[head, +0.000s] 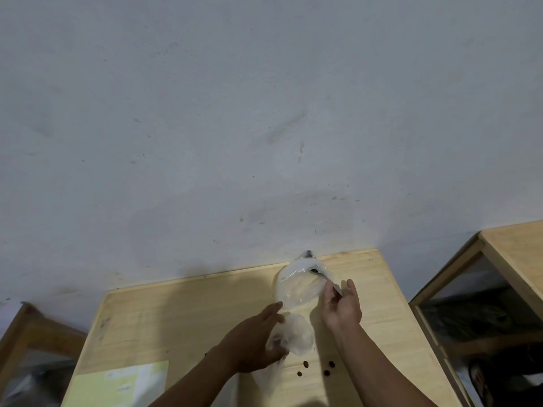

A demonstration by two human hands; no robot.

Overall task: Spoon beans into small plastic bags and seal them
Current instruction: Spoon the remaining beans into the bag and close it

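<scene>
A pale wooden table (176, 312) stands pushed against a scuffed grey-white wall (235, 113), which fills most of the view. Left of the table a wooden frame (26, 333) shows in part, and right of the table stands a wooden cabinet (505, 259) with a dark glass side. On the table's near left corner lies a yellow-green sheet of paper (117, 383). Four dark beans (305, 363) lie loose on the table, near its front edge and between the two forearms. Toward the table's back edge, by the wall, a large clear plastic bag (296, 286) lies crumpled, its mouth open toward the right. The right hand (342, 308) hovers at that mouth, palm up, its grip closed lightly on a thin spoon handle (333, 286) that reaches into the bag; the bowl of the spoon is too dim to make out. Nearer the table's front, the left hand (258, 342) grips a small plastic bag (296, 336), thumb and fingers curled round its left side; whether it holds beans cannot be told.
</scene>
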